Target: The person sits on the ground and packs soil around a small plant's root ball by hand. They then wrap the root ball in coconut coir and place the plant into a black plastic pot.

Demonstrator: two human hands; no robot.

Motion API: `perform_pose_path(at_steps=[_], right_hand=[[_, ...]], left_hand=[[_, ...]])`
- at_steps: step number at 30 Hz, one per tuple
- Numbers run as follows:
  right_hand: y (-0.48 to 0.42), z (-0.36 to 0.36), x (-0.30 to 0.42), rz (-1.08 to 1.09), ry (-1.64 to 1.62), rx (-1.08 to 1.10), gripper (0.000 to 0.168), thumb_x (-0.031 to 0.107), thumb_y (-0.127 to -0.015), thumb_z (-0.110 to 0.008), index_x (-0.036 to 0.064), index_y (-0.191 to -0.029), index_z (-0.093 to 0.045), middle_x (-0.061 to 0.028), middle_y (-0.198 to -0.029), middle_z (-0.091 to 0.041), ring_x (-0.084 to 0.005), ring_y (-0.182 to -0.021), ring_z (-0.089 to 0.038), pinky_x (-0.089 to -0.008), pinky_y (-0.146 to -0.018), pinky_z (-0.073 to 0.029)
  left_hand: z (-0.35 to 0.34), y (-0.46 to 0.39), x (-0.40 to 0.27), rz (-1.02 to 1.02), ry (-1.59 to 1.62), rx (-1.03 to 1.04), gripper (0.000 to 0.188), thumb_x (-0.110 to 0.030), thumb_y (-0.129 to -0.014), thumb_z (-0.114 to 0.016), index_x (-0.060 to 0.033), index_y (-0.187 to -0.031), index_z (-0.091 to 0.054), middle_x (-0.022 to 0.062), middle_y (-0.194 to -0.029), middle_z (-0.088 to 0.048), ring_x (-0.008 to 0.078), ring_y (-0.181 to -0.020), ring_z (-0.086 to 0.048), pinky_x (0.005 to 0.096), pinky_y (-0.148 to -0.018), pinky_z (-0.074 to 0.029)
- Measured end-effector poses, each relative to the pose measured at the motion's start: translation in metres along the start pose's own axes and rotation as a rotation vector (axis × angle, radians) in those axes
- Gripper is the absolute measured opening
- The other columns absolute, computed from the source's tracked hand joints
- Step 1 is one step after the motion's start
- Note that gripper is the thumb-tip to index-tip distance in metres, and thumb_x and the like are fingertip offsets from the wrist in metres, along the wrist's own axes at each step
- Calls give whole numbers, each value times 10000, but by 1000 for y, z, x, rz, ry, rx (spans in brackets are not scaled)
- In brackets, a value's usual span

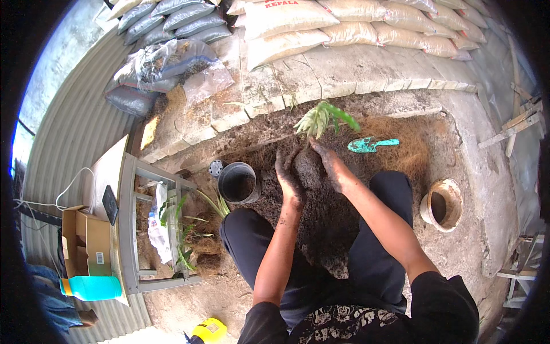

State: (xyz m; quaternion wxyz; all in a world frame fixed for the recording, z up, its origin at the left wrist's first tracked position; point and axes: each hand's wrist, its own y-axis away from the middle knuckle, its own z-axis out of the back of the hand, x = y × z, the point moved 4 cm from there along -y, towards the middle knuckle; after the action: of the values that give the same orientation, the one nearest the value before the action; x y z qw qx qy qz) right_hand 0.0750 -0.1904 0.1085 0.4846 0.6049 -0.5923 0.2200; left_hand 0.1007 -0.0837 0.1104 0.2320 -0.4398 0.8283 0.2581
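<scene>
A leafy green plant (320,120) with a ball of dark soil (308,165) round its base is between my two soil-covered hands. My left hand (291,176) is on the soil ball's left side, its fingers pointing up. My right hand (327,161) lies along the right side, with its fingertips near the plant's stem. Dark loose potting soil (322,228) spreads on the ground between my knees. Left of my left hand stands a black plastic pot (237,182), dark inside. A turquoise hand trowel (373,145), smeared with soil, lies right of the plant.
Brown fibre (406,150) lies beyond my right knee, near a round dirty pot (442,205). A small grey pot (216,167) touches the black one. Uprooted plants (184,232) lie by a grey metal-framed table (129,223). Stacked filled sacks (356,32) line a concrete ledge (335,79).
</scene>
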Motion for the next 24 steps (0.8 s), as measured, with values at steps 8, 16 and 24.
perform_pose_path(at_steps=[8,16,24], right_hand=[[15,-15,-19,207,-305,-160,246,87,-817,-700,-14,-1035,-648,-97,-940,-685,-161,-782,-645,-267,-706,-516],[19,-17,-16,37,-280,-203,272,187,-842,-666,7,-1041,-626,-67,-905,-669,-173,-779,-640,-308,-726,-528],[1,-5,-34,-131,-845,144,303,350,-955,-469,87,-1056,-580,-58,-1002,-621,-204,-880,-615,-352,-790,-519]], left_hand=[[28,-9,38,-371,-135,-246,666,-542,-971,-320,-68,-1440,-326,108,-1424,-402,258,-1284,-405,404,-1082,-308],[20,1,15,-87,48,-127,667,-519,-970,-348,-57,-1450,-303,119,-1467,-342,295,-1331,-346,420,-1109,-254],[-35,39,-13,-1104,-1378,90,411,-254,-955,-403,-15,-1255,-548,191,-1320,-496,368,-1282,-408,465,-1076,-295]])
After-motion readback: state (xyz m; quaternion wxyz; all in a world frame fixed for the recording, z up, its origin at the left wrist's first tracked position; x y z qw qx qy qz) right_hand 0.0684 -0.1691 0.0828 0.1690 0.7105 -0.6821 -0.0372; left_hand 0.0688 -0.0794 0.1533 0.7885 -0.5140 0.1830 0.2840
